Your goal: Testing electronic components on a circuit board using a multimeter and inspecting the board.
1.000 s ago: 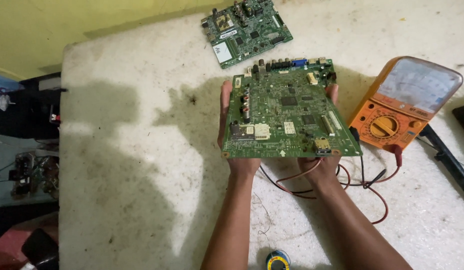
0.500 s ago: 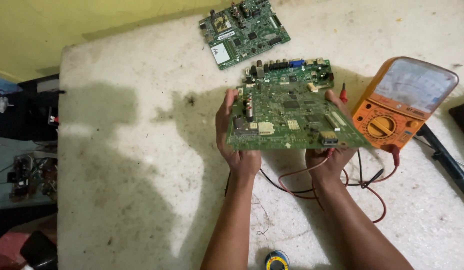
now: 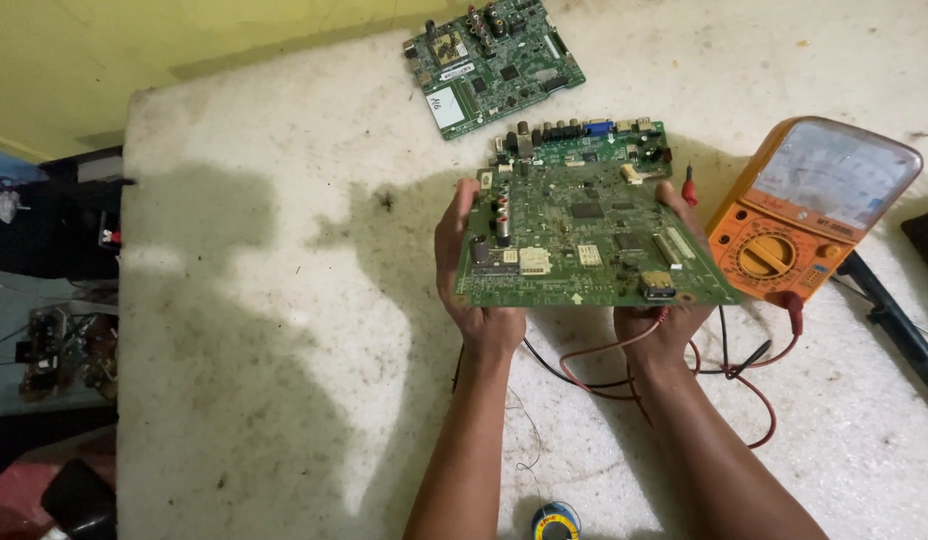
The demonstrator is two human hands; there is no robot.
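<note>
We are holding the green circuit board [image 3: 589, 235] up off the table [image 3: 284, 300], near the middle of the view, component side facing us and tilted toward the camera, likely so the parts and connectors along its far edge can be read. Our left hand [image 3: 476, 290] is clasping the board's nine o'clock edge, fingers curled up along the side, while our right hand [image 3: 664, 320] is cradling it from under the five o'clock corner, fingertips showing at the three o'clock edge; both hands are closed on the board by its rim, keeping off the components. At three o'clock of the board, the orange multimeter [image 3: 809, 210] is lying propped on the table, its red and black leads [image 3: 684, 370] trailing under our wrists. At twelve o'clock, a second green board [image 3: 494, 62] is lying flat near the yellow wall [image 3: 134, 50]. At six o'clock, a solder spool [image 3: 555, 521] is peeking in. Compared with half a second ago, we are holding the board slightly more level, with the grip unchanged and everything else unmoved.
</note>
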